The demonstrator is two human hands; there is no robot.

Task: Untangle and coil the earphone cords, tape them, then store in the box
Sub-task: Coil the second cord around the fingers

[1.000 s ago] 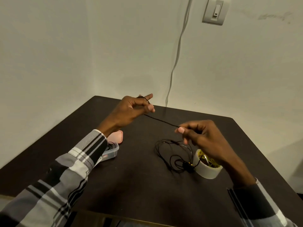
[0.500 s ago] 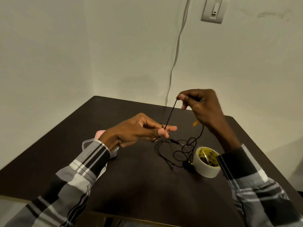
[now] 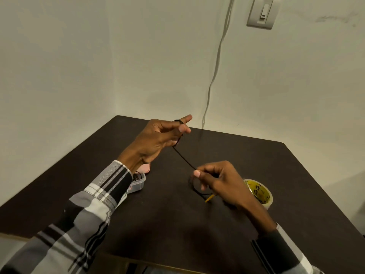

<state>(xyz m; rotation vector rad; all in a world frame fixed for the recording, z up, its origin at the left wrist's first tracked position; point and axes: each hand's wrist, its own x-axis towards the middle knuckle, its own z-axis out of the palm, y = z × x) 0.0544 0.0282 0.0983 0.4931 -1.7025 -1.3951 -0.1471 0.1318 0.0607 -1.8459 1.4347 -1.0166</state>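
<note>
Head view, left to right: a clear box (image 3: pixel 138 183) with dark cords inside sits on the dark surface (image 3: pixel 167 224), its pink lid (image 3: pixel 146 168) beside it. The left hand (image 3: pixel 158 138) has the black earphone cord (image 3: pixel 183 159) wound round its fingers. The cord runs taut to the right hand (image 3: pixel 215 179), which pinches it; more loops lie beneath. A tape roll (image 3: pixel 260 192) sits far right.

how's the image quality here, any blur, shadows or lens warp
Head view: dim, warm light; the black earphone cord blends into the dark table; soft shadows lie under the right hand and left hand; wide-angle warp bends the wall cable; tape roll is slightly soft.
</note>
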